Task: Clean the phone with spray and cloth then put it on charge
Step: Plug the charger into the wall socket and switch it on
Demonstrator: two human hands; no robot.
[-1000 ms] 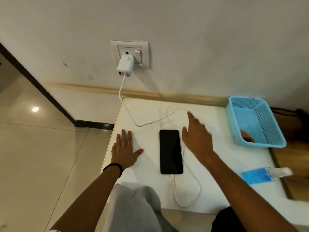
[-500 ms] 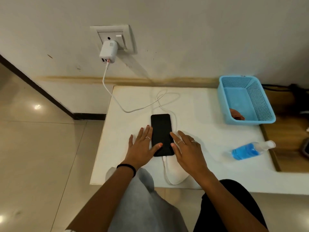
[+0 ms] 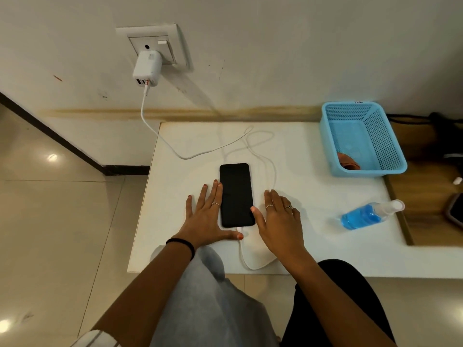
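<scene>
Phone (image 3: 236, 195) plugged in, hands flat beside it
Left hand (image 3: 204, 219) and right hand (image 3: 280, 221), fingers spread, holding nothing, flank it near the table's (image 3: 325, 256) front edge.

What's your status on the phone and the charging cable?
Both hands open: left hand and right hand flat beside the black slab phone. White charging cable plugged in. Nothing in the way.

I see a phone (image 3: 236, 195) with a glossy black glass face on a smooth, matt white worktop (image 3: 313, 246). The cable (image 3: 200, 154) and charger (image 3: 147, 68) look like smooth white plastic. The basket (image 3: 380, 136) is perforated blue plastic, the spray bottle (image 3: 368, 216) clear plastic. The floor (image 3: 62, 221) tiles shine glossy.
</scene>
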